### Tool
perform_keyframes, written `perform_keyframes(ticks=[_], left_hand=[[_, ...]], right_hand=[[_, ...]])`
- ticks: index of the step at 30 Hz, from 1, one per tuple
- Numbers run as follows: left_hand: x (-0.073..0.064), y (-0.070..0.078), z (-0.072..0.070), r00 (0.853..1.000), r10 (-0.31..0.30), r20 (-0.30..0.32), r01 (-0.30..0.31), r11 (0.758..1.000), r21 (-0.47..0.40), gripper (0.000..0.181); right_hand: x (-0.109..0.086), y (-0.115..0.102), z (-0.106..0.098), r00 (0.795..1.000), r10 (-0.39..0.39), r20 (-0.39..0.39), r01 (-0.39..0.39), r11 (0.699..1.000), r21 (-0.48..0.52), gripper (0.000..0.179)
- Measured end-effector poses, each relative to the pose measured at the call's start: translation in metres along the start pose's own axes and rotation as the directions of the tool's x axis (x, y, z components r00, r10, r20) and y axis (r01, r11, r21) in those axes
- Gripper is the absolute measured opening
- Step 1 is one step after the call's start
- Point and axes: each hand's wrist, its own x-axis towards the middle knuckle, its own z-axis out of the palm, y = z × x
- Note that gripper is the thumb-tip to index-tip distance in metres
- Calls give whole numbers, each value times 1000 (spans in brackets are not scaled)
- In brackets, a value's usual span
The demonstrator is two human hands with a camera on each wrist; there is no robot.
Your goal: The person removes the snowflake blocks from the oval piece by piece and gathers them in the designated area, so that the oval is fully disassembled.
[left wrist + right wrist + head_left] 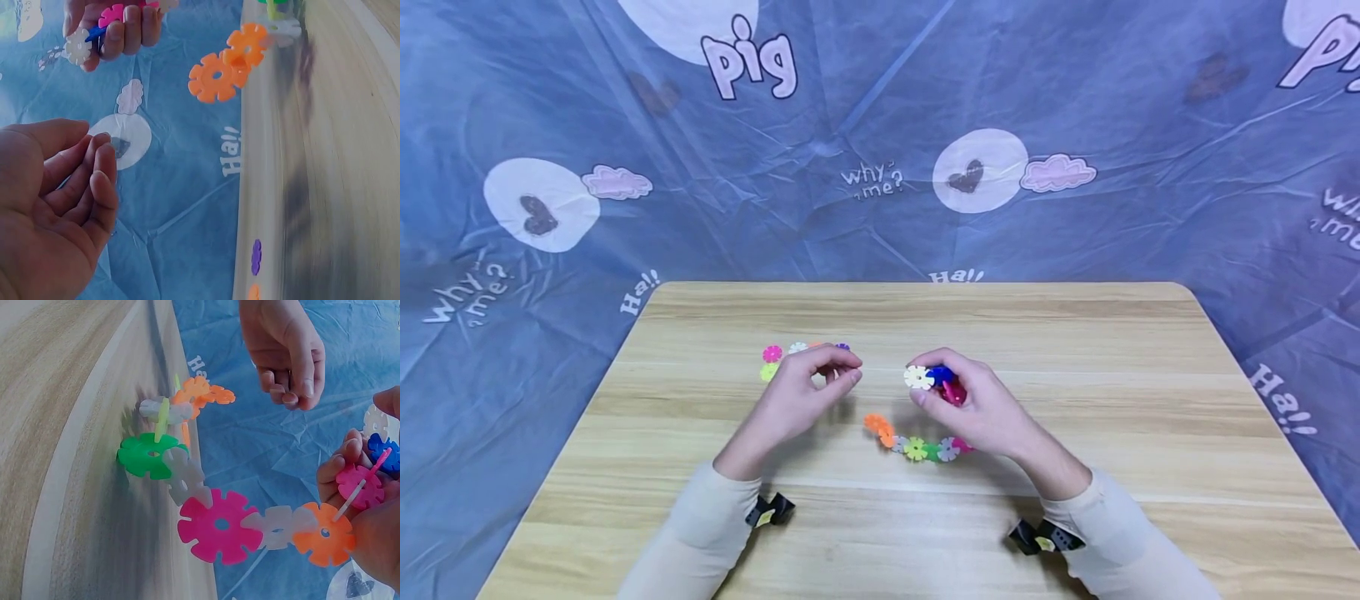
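Observation:
My right hand (pixel 973 404) grips one end of a chain of interlocking plastic snowflake discs, with a cream disc (pixel 913 377) and a blue disc (pixel 942 375) poking out between thumb and fingers. From the palm the chain runs down through an orange disc (pixel 315 540), a pink disc (pixel 203 534) and a green disc (pixel 137 457) to orange discs (pixel 209 81) at its other end, low over the tabletop. Facing it at the left, my left hand (pixel 801 396) hovers with loosely curled fingers, thumb near the fingertips, and nothing held.
Beyond the left hand, several loose discs lie on the wooden table (pixel 700 333), among them a pink disc (pixel 772 354), a yellow-green disc (pixel 767 372) and a purple disc (pixel 256 257). A blue printed cloth (pixel 820 225) hangs behind the table's far edge.

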Motion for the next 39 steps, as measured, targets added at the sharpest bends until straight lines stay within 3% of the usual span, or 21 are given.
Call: perform_keyframes(ticks=[7,15,24,33,39], left_hand=[[1,2,6,1000,17,-5,-17,997,-73,14],[4,10,13,995,96,-11,-96,987,-131,13],[6,15,22,983,185,-13,-183,956,-227,16],[8,14,31,951,308,-16,-305,932,-196,18],[10,14,34,937,349,-30,-349,922,-171,17]], right_hand=[[0,-1,0,1000,0,5,0,1000,-3,30],[2,-2,0,1000,-11,8,11,1000,-5,30],[2,-3,1,999,-29,16,29,999,-15,29],[3,-4,2,999,-33,22,33,999,2,29],[3,-5,2,999,-25,26,25,1000,-9,30]])
